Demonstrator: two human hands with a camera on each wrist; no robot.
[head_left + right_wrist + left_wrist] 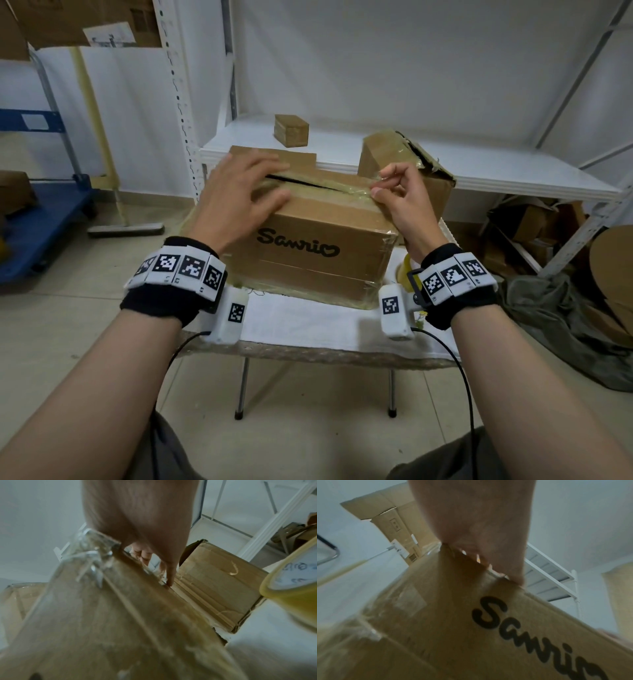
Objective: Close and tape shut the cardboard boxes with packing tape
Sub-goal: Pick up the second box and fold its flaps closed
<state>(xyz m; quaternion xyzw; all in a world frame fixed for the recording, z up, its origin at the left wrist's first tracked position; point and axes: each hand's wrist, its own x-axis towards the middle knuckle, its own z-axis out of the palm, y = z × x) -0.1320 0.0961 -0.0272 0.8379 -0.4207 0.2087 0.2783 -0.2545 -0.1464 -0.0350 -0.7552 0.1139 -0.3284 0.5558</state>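
A brown cardboard box printed "Sanrio" [308, 246] stands on a small table [308, 322] covered with white cloth. Its top flaps are folded down, with a dark gap [308, 183] left along the seam. My left hand [246, 192] lies flat on the top left of the box [453, 628], fingers straight, pressing the flaps. My right hand [380, 183] is at the top right edge, thumb and forefinger pinching clear packing tape [356, 192] that lies over the seam. The yellowish tape roll [291, 588] sits on the table by the box's right side.
A second, torn box [411, 161] rests on the white shelf [513, 171] right behind, near a small box [291, 130]. Cardboard scraps [534, 219] lie under the shelf. A grey cloth [555, 325] is on the floor at right, a blue cart [44, 219] and floor wiper [126, 229] at left.
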